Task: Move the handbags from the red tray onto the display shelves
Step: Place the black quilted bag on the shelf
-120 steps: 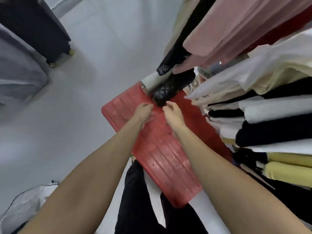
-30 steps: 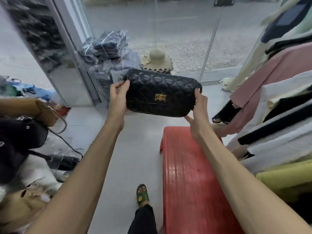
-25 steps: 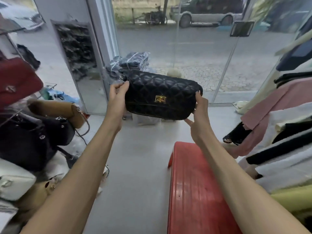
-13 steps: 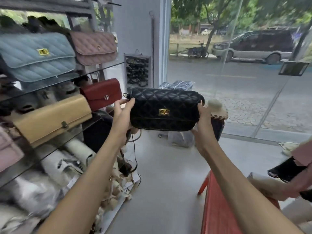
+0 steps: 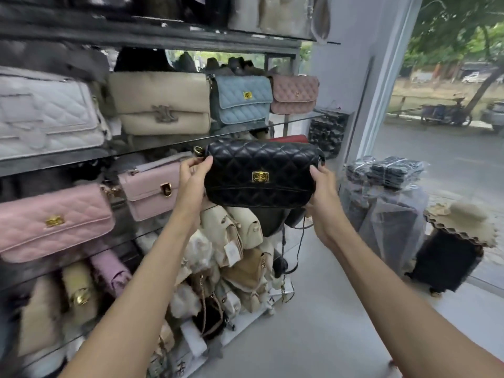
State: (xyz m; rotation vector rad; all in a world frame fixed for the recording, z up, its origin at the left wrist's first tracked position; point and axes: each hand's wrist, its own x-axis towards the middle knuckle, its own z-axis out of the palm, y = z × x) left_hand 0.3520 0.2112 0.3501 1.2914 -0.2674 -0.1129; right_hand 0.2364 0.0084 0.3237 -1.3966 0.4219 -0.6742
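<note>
— Where are the hands?
— Both are up in front of the person. The left hand (image 5: 195, 173) grips the left end of the black bag (image 5: 261, 173), thumb on its front edge and fingers behind. The right hand (image 5: 323, 192) holds the right end, fingers curled round it.
— And the bag itself?
— It is in the air between them, level, with its gold clasp (image 5: 260, 176) facing the camera. It hangs just in front of the display shelves (image 5: 152, 36), at middle height.
— What sits on the shelves?
— A pale pink bag (image 5: 152, 192) is just beside the left hand, with a quilted pink bag (image 5: 51, 222) further left. Below them is a heap of cream bags (image 5: 231, 255). Above, in a row, are a white bag (image 5: 46, 115), a beige bag (image 5: 161, 105), a blue bag (image 5: 242, 98) and a rose bag (image 5: 296, 95). A red bag (image 5: 289, 138) peeks over the black one's top edge.
— Further off?
— Wrapped bundles (image 5: 387, 170) lie by the window (image 5: 381, 85). A straw hat (image 5: 463, 219) lies on something dark to the right.
</note>
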